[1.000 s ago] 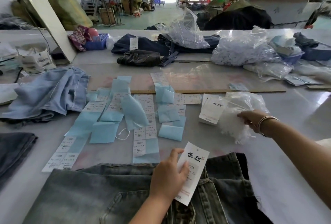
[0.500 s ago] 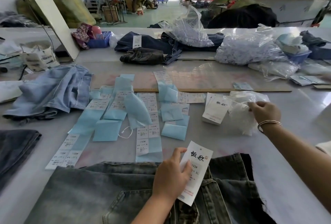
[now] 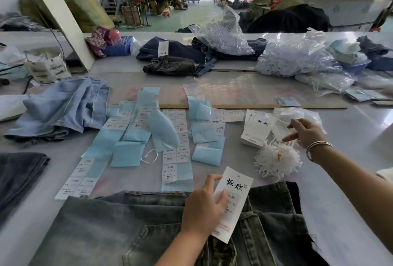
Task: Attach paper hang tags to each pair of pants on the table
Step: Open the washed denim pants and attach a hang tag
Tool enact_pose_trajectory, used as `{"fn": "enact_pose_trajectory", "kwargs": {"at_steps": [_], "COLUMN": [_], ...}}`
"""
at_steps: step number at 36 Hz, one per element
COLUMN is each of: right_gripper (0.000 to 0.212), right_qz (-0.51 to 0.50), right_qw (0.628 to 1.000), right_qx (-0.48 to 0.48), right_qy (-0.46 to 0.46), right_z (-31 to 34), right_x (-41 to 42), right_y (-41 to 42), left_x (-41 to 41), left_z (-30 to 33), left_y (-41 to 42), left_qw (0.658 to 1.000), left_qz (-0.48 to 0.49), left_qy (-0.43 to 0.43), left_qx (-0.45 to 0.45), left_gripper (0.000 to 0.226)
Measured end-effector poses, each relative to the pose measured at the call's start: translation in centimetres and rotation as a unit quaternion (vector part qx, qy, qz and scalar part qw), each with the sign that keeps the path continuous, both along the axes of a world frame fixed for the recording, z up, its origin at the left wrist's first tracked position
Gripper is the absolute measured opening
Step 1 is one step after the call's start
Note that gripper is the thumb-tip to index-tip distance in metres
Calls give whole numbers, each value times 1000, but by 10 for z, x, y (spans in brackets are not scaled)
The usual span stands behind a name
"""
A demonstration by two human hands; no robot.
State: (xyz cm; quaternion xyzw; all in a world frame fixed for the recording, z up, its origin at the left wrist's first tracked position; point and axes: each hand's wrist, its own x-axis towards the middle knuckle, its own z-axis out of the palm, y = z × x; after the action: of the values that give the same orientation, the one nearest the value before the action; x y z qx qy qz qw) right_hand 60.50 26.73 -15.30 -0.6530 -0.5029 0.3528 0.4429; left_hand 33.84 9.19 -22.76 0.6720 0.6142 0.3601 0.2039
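Grey washed jeans point(image 3: 106, 229) lie flat at the near table edge. Over their waistband my left hand point(image 3: 202, 212) grips a white paper hang tag point(image 3: 236, 189) printed with black characters, thumb on its face. To the right, my right hand point(image 3: 306, 133) pinches a clear plastic bag point(image 3: 297, 115), raised off the table. Just below that hand a bundle of white tag strings point(image 3: 274, 162) lies uncovered. A stack of the same white tags point(image 3: 257, 129) sits left of the bag.
Blue-backed size-sticker sheets point(image 3: 127, 153) cover the table's middle. Light-blue jeans point(image 3: 61, 108) lie at the left, dark jeans point(image 3: 17, 176) at the near left, more dark pants point(image 3: 170, 65) at the back. A long wooden ruler point(image 3: 234, 107) crosses mid-table; bulging string bags point(image 3: 293, 59) stand back right.
My right hand has lifted the plastic bag up and away, and the white string bundle now lies bare on the table. My left hand keeps the tag in place.
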Motion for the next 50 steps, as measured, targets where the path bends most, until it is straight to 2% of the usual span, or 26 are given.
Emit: {"fn": "enact_pose_trajectory", "kwargs": {"at_steps": [5,8,11,14,16,18,20,21,22,24,26,29,32,34,35,37,39,43,46,50], "right_gripper": [24,22,20,15,15,20,20,21,23,27,24,24,23,6,9,9,18,24,18,17], "right_qz": [25,126,221,291,322,329,328,327,325,314,293,265,224,209,204,202,205,198,209,200], "right_qw": [990,983,966,948,935,926,920,920,922,930,938,956,971,975,976,976,975,976,974,976], "right_qx": [85,62,28,10,14,36,55,57,56,57,67,69,73,73,78,85,90,77,85,92], "right_qy": [-111,-119,-130,-131,-144,-179,-209,-211,-202,-182,-170,-109,-51,-19,-8,15,13,39,27,-9], "right_z": [18,28,29,24,19,12,7,4,1,-7,-15,-24,-27,-26,-26,-27,-30,-29,-26,-30], "right_x": [-10,-30,-53,-72,-81,-90,-101,-107,-111,-119,-124,-127,-129,-130,-130,-133,-137,-150,-158,-162], "right_y": [-12,-35,-68,-100,-117,-131,-143,-148,-152,-159,-165,-171,-176,-179,-180,-185,-189,-194,-198,-199], "left_x": [-1,-9,-25,-51,-70,-86,-94,-93,-89,-75,-57,-36,-26,-23,-23,-22,-21,-14,-12,-13], "left_z": [2,6,18,31,40,46,47,46,45,43,39,26,19,21,23,27,32,35,33,31], "left_y": [1,5,5,2,-2,-6,-10,-14,-19,-30,-41,-53,-58,-60,-60,-59,-59,-59,-59,-62], "left_qw": [999,988,951,935,938,956,952,947,949,967,978,981,990,999,999,988,967,889,853,851], "left_qz": [2,-23,-81,-150,-192,-205,-181,-161,-142,-122,-110,-98,-62,-14,15,59,84,108,128,121], "left_qy": [-28,-128,-248,-250,-181,-16,205,264,275,225,175,167,130,33,-31,-144,-240,-438,-494,-497], "left_qx": [-24,-86,-166,-201,-224,-211,-134,-91,-55,-11,-10,-21,4,20,22,21,6,-73,-110,-119], "left_gripper": [28,33,31,27,26,24,32,37,39,40,52,63,43,21,12,9,18,27,23,27]}}
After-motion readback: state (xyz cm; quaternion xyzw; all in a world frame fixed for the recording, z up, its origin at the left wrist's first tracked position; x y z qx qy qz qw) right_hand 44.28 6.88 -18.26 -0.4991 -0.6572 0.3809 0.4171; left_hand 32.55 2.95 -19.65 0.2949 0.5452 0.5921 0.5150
